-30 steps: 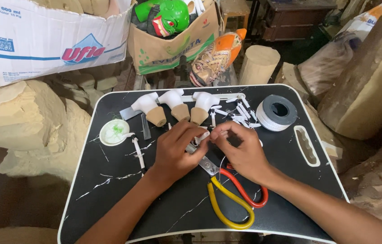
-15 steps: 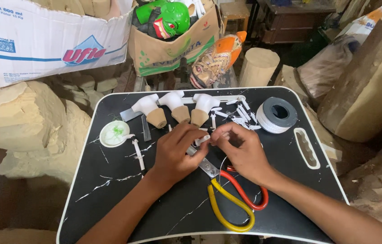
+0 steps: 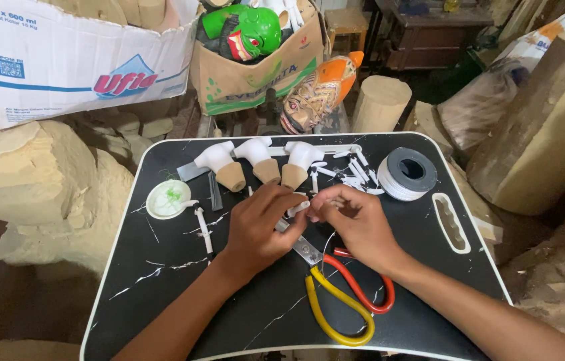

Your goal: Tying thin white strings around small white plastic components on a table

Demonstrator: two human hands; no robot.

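Right now both hands meet at the middle of the black worktop (image 3: 162, 281). The left hand (image 3: 255, 230) and right hand (image 3: 356, 224) pinch a small white piece (image 3: 298, 208) between fingertips. It looks light, stiff and easy to snap. Pliers (image 3: 336, 294) lie at six o'clock.

white carton (image 3: 62, 60) blue-striped, back left | brown carton (image 3: 262, 73) green-printed, back centre

Between the fingertips (image 3: 304, 204) sits a small matt white piece (image 3: 298, 208), plastic-looking. Below the fingers, pliers (image 3: 336, 287) show dull metal jaws and glossy rubbery handles, yellow and red. Beyond the fingers, three heads (image 3: 259, 164) pair matt white paint with bare smooth wood. Under them, the tray (image 3: 162, 267) is glossy black, marble-veined.
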